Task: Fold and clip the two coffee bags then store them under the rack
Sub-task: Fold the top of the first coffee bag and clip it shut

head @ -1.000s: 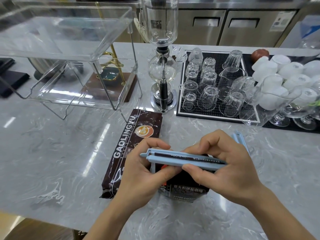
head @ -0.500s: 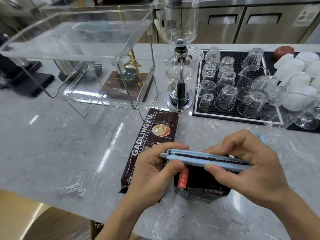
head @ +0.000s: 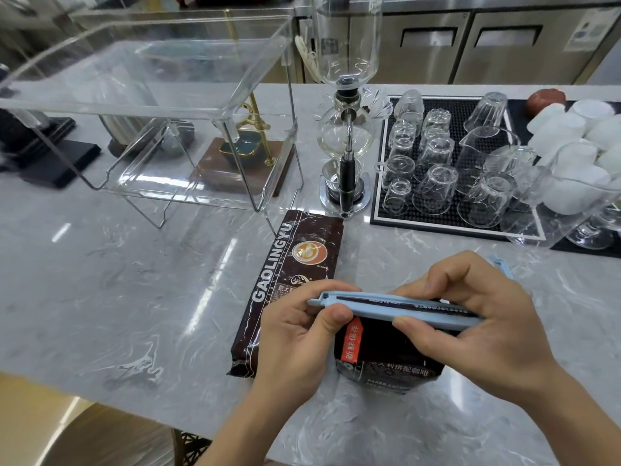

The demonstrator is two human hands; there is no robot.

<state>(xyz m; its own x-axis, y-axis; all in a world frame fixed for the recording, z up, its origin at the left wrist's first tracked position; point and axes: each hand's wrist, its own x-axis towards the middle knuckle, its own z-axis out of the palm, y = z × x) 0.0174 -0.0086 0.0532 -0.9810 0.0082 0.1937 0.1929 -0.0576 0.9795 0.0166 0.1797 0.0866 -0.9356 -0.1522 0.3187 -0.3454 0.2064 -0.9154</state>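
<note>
A dark brown coffee bag (head: pixel 379 358) stands upright in front of me, its folded top caught in a long light-blue clip (head: pixel 396 309). My left hand (head: pixel 295 334) pinches the clip's left end, and my right hand (head: pixel 477 327) presses its right part between thumb and fingers. A second brown coffee bag (head: pixel 295 264), labelled GAOLINGYU, lies flat on the marble counter just left of my hands. A second blue clip (head: pixel 502 266) peeks out behind my right hand. The clear acrylic rack (head: pixel 161 105) stands at the back left.
A glass siphon coffee maker (head: pixel 346 129) stands behind the flat bag. To its right a black mat (head: pixel 453 223) holds several upturned glasses, with white cups (head: pixel 578 136) beyond. A wooden-based stand (head: pixel 248 156) sits behind the rack. The counter's front edge is close to me.
The view has shifted so the hands and bags sit further right in frame. My hands keep the same grip on the clip across the bag's top.
</note>
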